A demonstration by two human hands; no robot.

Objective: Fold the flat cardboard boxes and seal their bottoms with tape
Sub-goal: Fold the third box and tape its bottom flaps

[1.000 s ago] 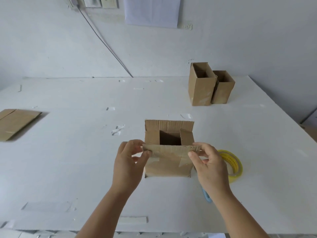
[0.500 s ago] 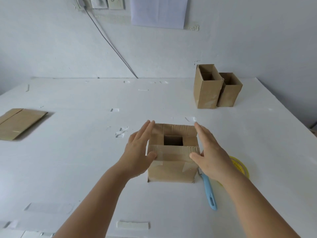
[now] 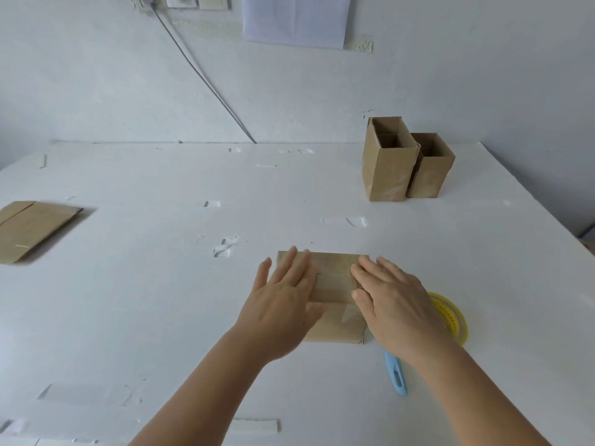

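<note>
A small brown cardboard box [image 3: 331,281] stands on the white table [image 3: 161,300] in front of me, its flaps folded flat across the top. My left hand [image 3: 283,304] lies flat on the left part of the flaps with straight fingers. My right hand [image 3: 392,300] presses flat on the right part. A yellow tape roll [image 3: 450,317] lies just right of the box, partly hidden behind my right hand. A light blue cutter [image 3: 396,373] lies on the table under my right wrist.
Two open upright boxes [image 3: 386,162] [image 3: 431,169] stand side by side at the back right. A flat unfolded box [image 3: 29,226] lies at the left edge. Scraps of tape and white strips dot the table. A cable runs down the wall behind.
The box's open top has been closed: both hands moved from beside the flaps onto them and now press them down flat.
</note>
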